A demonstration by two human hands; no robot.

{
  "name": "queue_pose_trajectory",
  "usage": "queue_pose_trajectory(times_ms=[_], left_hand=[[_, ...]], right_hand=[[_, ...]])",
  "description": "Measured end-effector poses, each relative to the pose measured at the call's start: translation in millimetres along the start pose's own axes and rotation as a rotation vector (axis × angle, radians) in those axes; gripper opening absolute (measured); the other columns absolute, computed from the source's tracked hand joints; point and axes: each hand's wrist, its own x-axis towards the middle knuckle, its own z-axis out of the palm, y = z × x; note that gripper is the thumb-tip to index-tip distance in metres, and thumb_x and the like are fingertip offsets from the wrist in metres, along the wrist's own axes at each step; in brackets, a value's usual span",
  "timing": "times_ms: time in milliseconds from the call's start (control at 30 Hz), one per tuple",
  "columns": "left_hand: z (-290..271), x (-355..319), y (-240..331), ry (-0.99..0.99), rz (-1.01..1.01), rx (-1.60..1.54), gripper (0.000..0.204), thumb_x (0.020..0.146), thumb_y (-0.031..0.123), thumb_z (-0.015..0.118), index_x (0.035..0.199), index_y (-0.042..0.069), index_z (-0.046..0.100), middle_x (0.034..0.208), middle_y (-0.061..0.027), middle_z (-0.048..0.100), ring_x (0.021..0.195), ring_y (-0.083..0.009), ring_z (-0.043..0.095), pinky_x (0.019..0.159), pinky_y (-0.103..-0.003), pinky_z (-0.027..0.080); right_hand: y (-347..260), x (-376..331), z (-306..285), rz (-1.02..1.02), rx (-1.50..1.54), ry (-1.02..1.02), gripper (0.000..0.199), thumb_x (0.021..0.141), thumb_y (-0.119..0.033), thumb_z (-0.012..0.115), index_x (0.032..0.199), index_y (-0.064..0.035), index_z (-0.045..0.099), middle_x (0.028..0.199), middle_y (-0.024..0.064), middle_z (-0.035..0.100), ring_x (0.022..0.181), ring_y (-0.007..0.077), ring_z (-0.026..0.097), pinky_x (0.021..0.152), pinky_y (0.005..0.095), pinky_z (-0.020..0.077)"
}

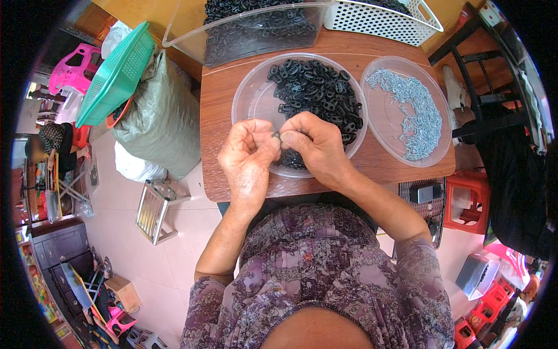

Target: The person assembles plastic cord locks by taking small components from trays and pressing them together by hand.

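Small black ring-shaped part (276, 136) pinched between fingertips of both hands, held just above near edge of clear round dish (251, 104). Left hand (249, 152) and right hand (314, 142) pressed together at thumbs and forefingers, both closed on the part (whether a metal pin is also in the pinch: cannot tell, too small). Dish half full of loose black parts (317, 93), heaped toward its right side. Second clear dish (378, 131) just beside it on the right, holding small silver pins (414, 113). Both dishes on brown wooden table (224, 104). Behind them, large clear tub (186, 35) of more black parts and white perforated basket (378, 20). Left of table: grey sack (160, 116) with green basket (116, 72) on top, folding metal stool (152, 212) on floor.

Risk, as judged: part slipping from fingertip pinch and dropping past table edge into lap or onto floor, since grip sits right at dish rim. Wrist nudging the light dish could scatter contents.
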Motion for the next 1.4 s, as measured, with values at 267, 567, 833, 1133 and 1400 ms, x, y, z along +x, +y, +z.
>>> queue_pose_trajectory(times_ms=[267,567,833,1133,1400], left_hand=[[6,-9,-6,0.044,0.08,0.007,0.016,0.078,-0.008,0.056,0.092,-0.001,0.052,0.075,-0.0004,0.055,0.063,-0.004,0.049,0.056,-0.018,0.042],[-16,-3,-12,0.0,0.036,0.015,0.017,0.08,-0.003,0.056,0.097,-0.004,0.059,0.075,-0.0019,0.053,0.062,-0.0077,0.05,0.057,-0.019,0.044],[-23,2,-11,-0.003,0.006,-0.057,0.012,0.082,-0.002,0.054,0.094,-0.003,0.057,0.075,-0.0022,0.055,0.061,-0.0077,0.051,0.056,-0.02,0.045],[-24,2,-7,-0.015,-0.049,-0.118,0.011,0.084,0.0,0.053,0.093,-0.004,0.055,0.081,-0.0101,0.06,0.06,-0.0103,0.055,0.054,-0.021,0.047],[-21,1,-7,-0.034,-0.07,-0.118,0.011,0.083,0.001,0.054,0.093,-0.004,0.056,0.079,-0.0105,0.061,0.06,-0.0106,0.055,0.055,-0.021,0.047]], right_hand=[[2,-2,5,-0.036,-0.121,0.007,0.01,0.073,-0.007,0.056,0.067,-0.0029,0.049,0.065,0.0112,0.053,0.06,0.0265,0.054,0.056,0.0363,0.0422],[-9,9,-32,-0.066,-0.274,0.01,0.009,0.079,-0.009,0.057,0.081,-0.0003,0.059,0.073,0.0087,0.058,0.07,0.0196,0.055,0.065,0.0295,0.0437],[-9,7,-62,-0.244,-0.595,-0.103,0.009,0.07,-0.004,0.062,0.079,-0.0025,0.06,0.074,0.0097,0.058,0.071,0.0262,0.054,0.063,0.0344,0.0433],[-4,16,-44,-0.408,-0.775,-0.409,0.008,0.06,-0.007,0.063,0.067,-0.0064,0.06,0.068,0.0102,0.054,0.071,0.0281,0.052,0.061,0.0373,0.0432],[-6,8,-35,-0.494,-1.08,-0.464,0.012,0.056,-0.008,0.063,0.064,-0.0011,0.057,0.067,0.014,0.057,0.069,0.0278,0.055,0.064,0.0369,0.0448]])
